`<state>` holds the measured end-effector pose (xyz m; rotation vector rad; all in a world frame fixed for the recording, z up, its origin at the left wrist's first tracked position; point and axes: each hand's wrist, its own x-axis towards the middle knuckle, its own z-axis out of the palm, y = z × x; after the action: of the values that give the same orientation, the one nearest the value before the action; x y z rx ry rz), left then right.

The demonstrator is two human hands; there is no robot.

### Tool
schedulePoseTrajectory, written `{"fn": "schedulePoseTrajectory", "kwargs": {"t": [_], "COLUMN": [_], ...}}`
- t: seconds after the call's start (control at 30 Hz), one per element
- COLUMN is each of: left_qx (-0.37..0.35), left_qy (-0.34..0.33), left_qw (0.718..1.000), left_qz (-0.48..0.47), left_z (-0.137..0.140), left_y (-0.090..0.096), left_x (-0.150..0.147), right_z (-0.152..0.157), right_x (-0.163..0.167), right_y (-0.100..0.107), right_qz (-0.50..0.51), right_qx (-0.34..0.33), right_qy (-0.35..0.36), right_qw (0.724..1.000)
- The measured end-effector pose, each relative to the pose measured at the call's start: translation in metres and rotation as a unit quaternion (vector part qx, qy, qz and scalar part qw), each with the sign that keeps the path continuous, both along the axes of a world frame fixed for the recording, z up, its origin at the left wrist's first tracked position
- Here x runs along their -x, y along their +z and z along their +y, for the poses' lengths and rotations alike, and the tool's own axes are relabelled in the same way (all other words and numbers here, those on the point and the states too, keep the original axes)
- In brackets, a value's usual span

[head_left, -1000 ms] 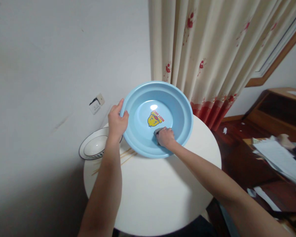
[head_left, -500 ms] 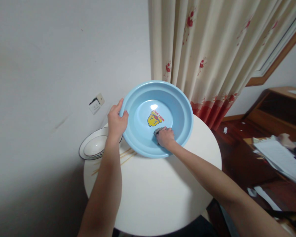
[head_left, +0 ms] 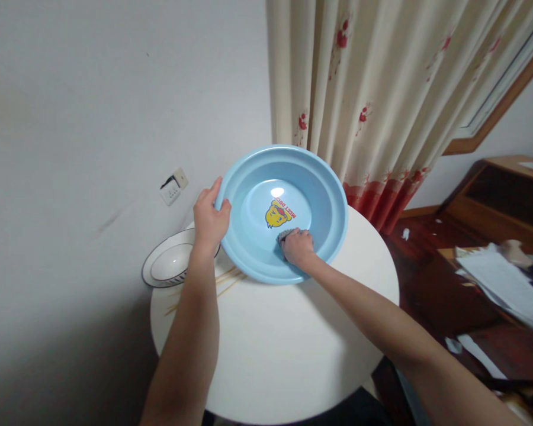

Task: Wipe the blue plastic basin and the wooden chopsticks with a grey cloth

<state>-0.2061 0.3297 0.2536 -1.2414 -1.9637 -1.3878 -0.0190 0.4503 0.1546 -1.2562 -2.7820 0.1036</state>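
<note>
A light blue plastic basin (head_left: 244, 160) with a yellow duck print on its bottom rests tilted on a round white table (head_left: 270, 349). My left hand (head_left: 211, 219) grips the basin's left rim, thumb on the inner side and fingers outside. Inside the basin, my right hand (head_left: 298, 247) is closed on a grey cloth (head_left: 284, 235), pressing it against the lower part near the duck print. Most of the cloth is hidden under the fingers.
Left of the basin, a white oval dish (head_left: 160, 266) with a dark rim sits at the table's edge. Several chopsticks (head_left: 228, 284) lie partly under my left arm. Behind are a wall socket (head_left: 171, 192) and a floral curtain (head_left: 368, 71). Papers (head_left: 501, 278) lie at the right.
</note>
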Motion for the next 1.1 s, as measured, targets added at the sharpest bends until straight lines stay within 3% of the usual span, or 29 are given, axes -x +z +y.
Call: {"fn": "schedulePoseTrajectory", "kwargs": {"t": [1.1], "left_qx": [0.003], "left_qy": [0.008], "left_qw": [1.0], "left_qz": [0.003], "left_z": [0.0011], "left_y": [-0.0004], "left_x": [0.0015], "right_z": [-0.0008], "right_x": [-0.0002], "right_y": [-0.0015], "right_qz": [0.006], "right_qx": [0.001], "right_qy": [0.001], "right_qw": [1.0]}}
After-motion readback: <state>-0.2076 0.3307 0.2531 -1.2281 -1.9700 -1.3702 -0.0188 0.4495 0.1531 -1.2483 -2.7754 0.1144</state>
